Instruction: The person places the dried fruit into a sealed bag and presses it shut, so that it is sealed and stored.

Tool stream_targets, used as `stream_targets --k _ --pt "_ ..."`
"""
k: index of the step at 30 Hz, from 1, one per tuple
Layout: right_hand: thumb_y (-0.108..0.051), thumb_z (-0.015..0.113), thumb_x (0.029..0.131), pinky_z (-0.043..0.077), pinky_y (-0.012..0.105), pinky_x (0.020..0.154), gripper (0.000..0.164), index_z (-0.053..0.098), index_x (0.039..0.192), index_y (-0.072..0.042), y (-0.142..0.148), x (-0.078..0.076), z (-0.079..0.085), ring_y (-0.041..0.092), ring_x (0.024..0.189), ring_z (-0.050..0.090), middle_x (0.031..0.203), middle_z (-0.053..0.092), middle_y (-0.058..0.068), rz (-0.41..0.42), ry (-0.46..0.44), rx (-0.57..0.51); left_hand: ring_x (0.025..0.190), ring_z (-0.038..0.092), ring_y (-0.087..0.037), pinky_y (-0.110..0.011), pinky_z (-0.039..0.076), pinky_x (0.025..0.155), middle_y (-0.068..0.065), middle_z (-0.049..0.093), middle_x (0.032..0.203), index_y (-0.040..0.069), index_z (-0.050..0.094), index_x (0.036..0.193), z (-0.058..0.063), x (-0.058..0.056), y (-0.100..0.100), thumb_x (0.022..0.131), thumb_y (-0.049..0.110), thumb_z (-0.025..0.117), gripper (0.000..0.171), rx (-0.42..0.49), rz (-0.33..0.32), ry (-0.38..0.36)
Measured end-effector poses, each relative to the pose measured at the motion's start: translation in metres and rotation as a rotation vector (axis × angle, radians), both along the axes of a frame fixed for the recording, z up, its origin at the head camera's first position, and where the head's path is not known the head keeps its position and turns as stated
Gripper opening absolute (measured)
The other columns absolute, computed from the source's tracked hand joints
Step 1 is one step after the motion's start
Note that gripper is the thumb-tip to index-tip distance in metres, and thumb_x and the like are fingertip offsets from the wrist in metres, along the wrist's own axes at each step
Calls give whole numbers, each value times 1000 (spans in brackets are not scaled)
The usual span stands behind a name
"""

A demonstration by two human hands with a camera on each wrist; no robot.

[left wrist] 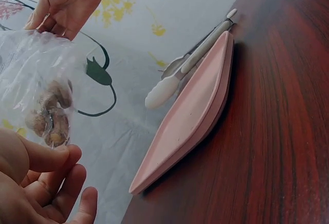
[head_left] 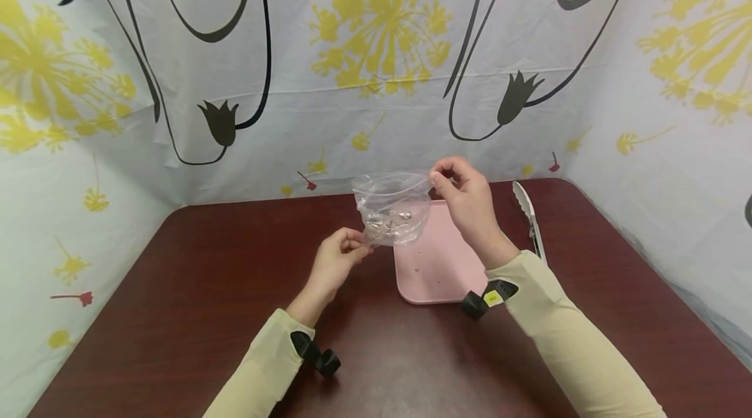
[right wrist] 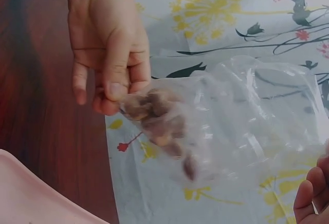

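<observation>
A clear zip plastic bag (head_left: 392,188) hangs in the air between both hands, over the far left corner of the pink tray. Small brown lumpy pieces (right wrist: 160,112) lie gathered at its lower end. My left hand (head_left: 333,262) pinches the bag's bottom corner between thumb and fingers, close beside the pieces. Higher up, my right hand (head_left: 470,206) pinches the top edge at the right side. The bag's upper part looks loose and puffed in the right wrist view.
The pink tray (head_left: 431,274) lies on the dark red wooden table (head_left: 235,287), with a few small specks on it. Tongs (head_left: 527,209) with pale tips rest to its right. A patterned cloth (head_left: 282,104) hangs behind the table and along its sides.
</observation>
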State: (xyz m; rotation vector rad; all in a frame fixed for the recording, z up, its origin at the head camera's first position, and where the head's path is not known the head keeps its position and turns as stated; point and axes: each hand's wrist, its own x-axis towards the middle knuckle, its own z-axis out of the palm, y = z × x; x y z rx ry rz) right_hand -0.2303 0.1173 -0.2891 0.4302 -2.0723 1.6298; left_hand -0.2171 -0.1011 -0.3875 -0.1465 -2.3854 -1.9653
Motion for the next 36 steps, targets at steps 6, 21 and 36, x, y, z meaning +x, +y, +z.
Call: stream_targets --k 6,21,36 --pt "-4 60 92 41 18 64 11 59 90 6 3 -4 4 7 71 48 78 53 -8 -2 -5 -53 92 66 -39 -28 51 69 -8 65 78 -5 62 97 -2 0 -1 84 -6 63 12 -5 6 -3" --pt "-4 58 94 40 18 63 12 55 91 8 3 -11 3 7 69 46 77 48 -5 -31 -2 -133 77 64 -17 -25 45 66 -9 68 77 4 64 86 -7 0 -4 82 -3 68 9 -186 3 84" --pt "0 57 92 42 19 65 6 55 88 3 4 -12 7 5 67 46 76 50 -10 -67 50 -231 76 63 -15 -29 49 69 -2 70 78 11 63 79 1 5 -5 81 3 73 13 -334 -38 135"
